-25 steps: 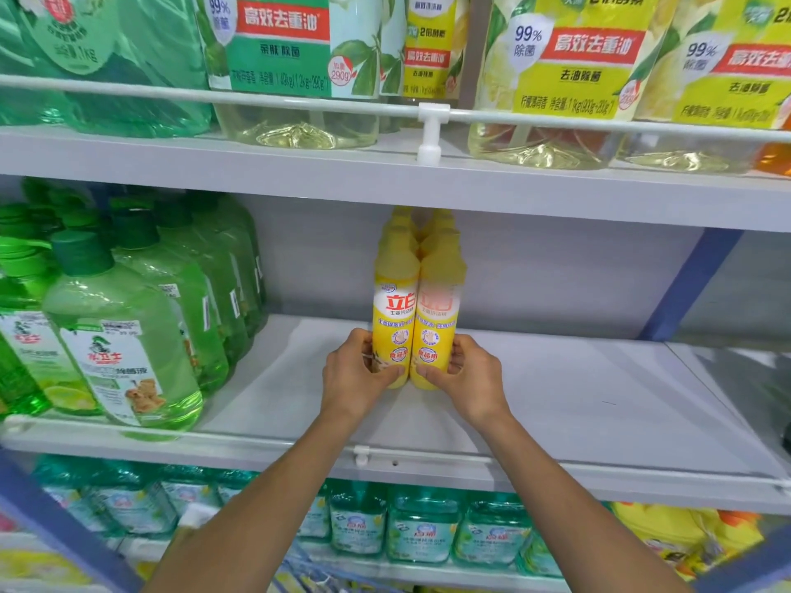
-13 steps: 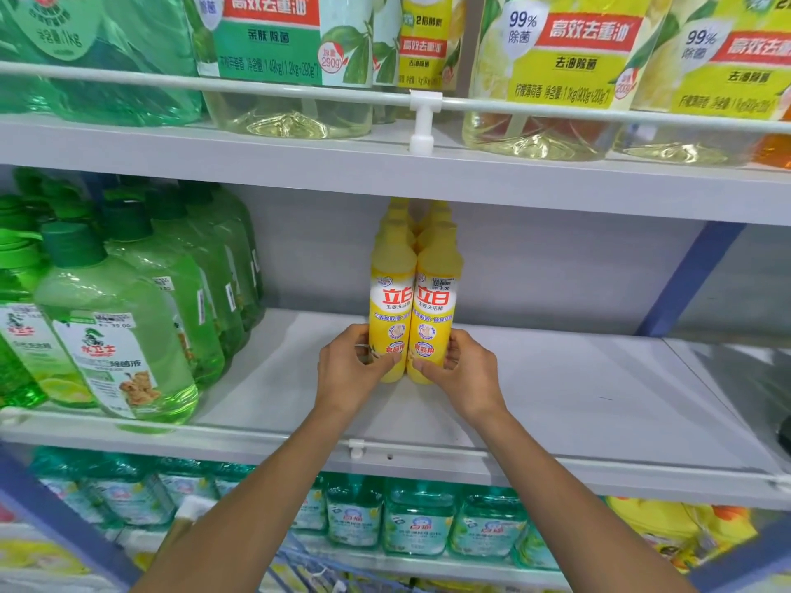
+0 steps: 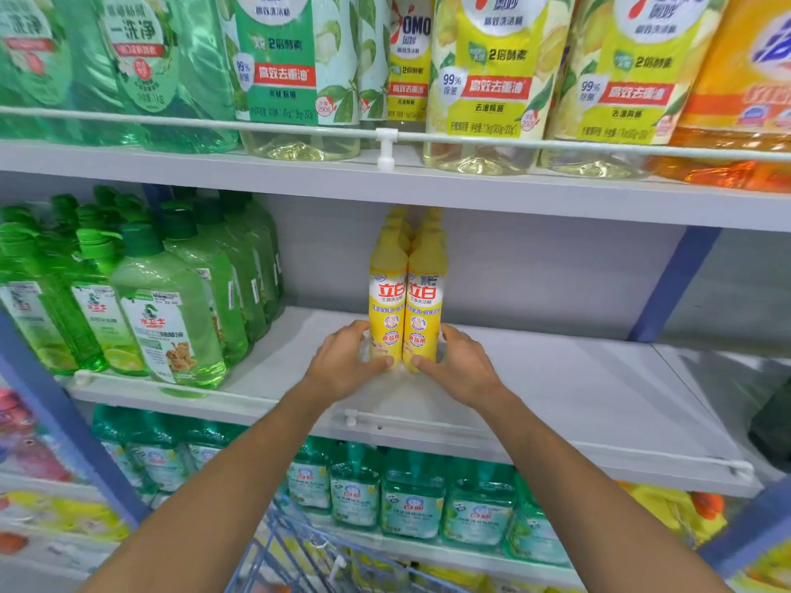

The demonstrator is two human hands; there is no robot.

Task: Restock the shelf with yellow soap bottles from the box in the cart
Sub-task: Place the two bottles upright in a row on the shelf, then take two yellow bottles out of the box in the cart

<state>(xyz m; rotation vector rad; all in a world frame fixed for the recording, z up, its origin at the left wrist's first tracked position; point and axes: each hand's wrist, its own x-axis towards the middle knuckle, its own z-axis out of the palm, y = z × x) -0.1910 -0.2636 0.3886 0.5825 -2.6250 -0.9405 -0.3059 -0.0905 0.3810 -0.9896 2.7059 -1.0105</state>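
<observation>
Two rows of yellow soap bottles stand upright on the middle shelf. My left hand grips the base of the front left yellow bottle, thumb across its front. My right hand grips the base of the front right yellow bottle the same way. The two bottles touch side by side, and more yellow bottles stand hidden behind them. The cart shows only as blue wire at the bottom; the box is out of view.
Green soap bottles fill the left of the middle shelf. A white rail runs along its front edge. Large refill pouches hang over the shelf above. Teal bottles line the shelf below. A blue upright stands at the right.
Both hands stay on the two front bottles, which have shifted slightly back on the shelf. My view has tilted upward a little, showing more of the top shelf.
</observation>
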